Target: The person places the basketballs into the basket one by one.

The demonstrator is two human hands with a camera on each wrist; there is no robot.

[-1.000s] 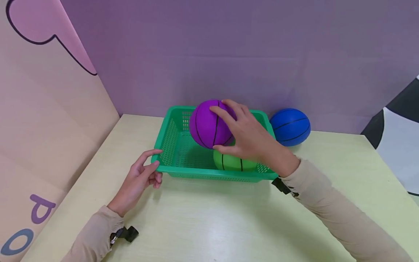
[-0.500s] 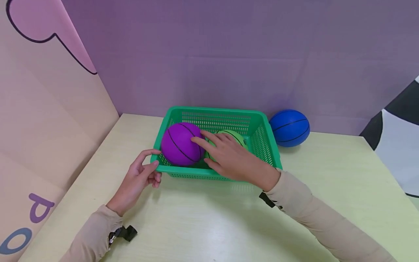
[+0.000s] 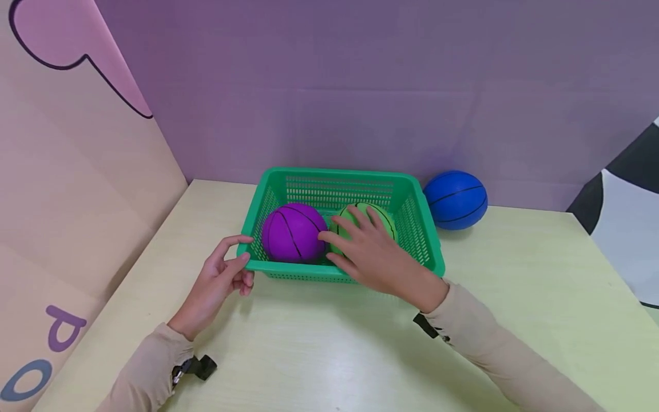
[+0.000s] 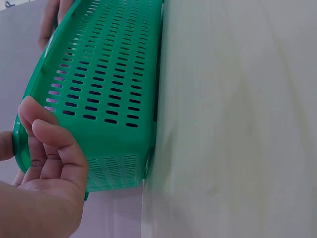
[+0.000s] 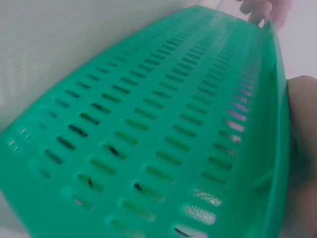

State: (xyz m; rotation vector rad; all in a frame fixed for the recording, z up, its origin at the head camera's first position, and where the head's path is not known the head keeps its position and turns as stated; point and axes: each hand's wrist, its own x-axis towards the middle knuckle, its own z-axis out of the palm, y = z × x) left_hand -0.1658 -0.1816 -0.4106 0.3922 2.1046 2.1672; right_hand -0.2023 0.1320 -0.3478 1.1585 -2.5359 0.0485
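Note:
A green plastic basket (image 3: 340, 270) with slotted walls stands on the table. My left hand (image 3: 218, 280) pinches its rim at the near left corner, thumb and forefinger on either side; the left wrist view shows this hand (image 4: 54, 158) against the outer wall. Inside the basket, on the left, lies a purple ball (image 3: 293, 234) with black lines. Beside it to the right is a green ball (image 3: 383, 220), partly hidden by my right hand (image 3: 381, 257). That hand's fingers are spread and loosely bent over the green ball, one fingertip right at the purple ball's edge.
A blue ball (image 3: 455, 200) rests on the table just outside the basket's right end, near the purple back wall (image 3: 360, 86). A pale printed panel (image 3: 77, 171) borders the table (image 3: 309, 355) on the left.
The purple ball, held over the basket by my right hand, came down into its left side and was let go. My right hand then drew back slightly right. The left hand stayed put.

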